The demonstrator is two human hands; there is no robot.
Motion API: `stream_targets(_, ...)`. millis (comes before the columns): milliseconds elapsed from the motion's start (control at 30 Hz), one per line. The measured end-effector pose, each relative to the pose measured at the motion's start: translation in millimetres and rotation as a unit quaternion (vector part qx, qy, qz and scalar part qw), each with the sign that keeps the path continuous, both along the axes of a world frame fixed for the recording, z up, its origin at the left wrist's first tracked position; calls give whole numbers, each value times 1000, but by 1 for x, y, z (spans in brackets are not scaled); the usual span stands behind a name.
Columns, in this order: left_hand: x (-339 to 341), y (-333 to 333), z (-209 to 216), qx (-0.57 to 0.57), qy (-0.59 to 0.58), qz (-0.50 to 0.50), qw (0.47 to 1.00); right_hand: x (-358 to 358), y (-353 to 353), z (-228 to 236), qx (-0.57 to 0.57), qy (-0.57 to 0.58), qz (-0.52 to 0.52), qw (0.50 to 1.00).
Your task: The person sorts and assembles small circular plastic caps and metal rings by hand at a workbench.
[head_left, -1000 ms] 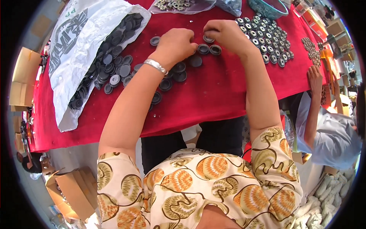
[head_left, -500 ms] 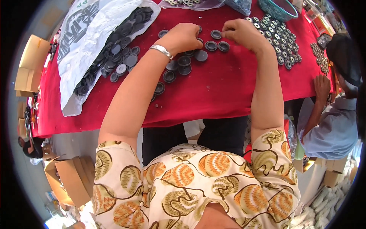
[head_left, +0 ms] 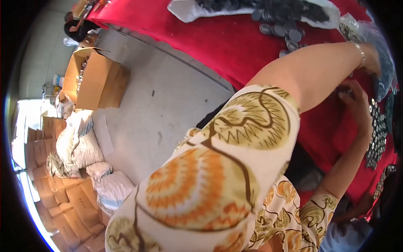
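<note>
My left hand point(head_left: 371, 59) reaches over the far right of the red-covered table, beside a blue plastic bag point(head_left: 386, 75). Motion blurs it and its fingers are hidden. Closer in, my right hand point(head_left: 356, 98) is bent over the cloth with fingers curled together; a small dark thing shows at the fingertips, too unclear to name. Next to the right forearm lie rows of dark discs with pale rings point(head_left: 379, 132). Loose dark grey round caps point(head_left: 289, 35) spill from a white sack point(head_left: 184, 11) beyond my left arm, which covers some of them.
A clear bag of small rings point(head_left: 350, 29) lies at the table's far right. Left on the grey floor point(head_left: 147, 113) stand an open carton point(head_left: 94, 80), stuffed white sacks point(head_left: 86, 147) and stacked brown boxes point(head_left: 75, 210). One person point(head_left: 344, 237) sits at lower right, another point(head_left: 77, 27) at far left.
The view has swung left, so the table now sits at upper right. My left hand has gone from the loose caps to beside the blue bag. My right hand stays low over the cloth.
</note>
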State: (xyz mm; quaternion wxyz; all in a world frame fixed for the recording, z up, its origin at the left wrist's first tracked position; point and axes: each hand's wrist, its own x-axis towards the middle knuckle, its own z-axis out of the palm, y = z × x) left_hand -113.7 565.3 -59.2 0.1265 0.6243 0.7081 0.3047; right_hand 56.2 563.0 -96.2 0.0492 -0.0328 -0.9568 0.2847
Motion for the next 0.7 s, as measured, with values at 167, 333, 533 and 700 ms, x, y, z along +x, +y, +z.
stream_targets(167, 1, -4, 9, 72, -141, 31, 987, -25, -24, -1, 14, 22, 11, 1000)
stream_targets(333, -38, -51, -12, 284, 289, -28, 914, -34, -17, -16, 45, 10, 75, 996)
stream_targets(533, -25, -157, -4, 189, -687, 34, 701, -8, -16, 6, -73, -36, -65, 995)
stream_targets(700, -36, -195, -39, 164, -661, 68, 729, -5, -11, 12, -200, -58, -39, 977)
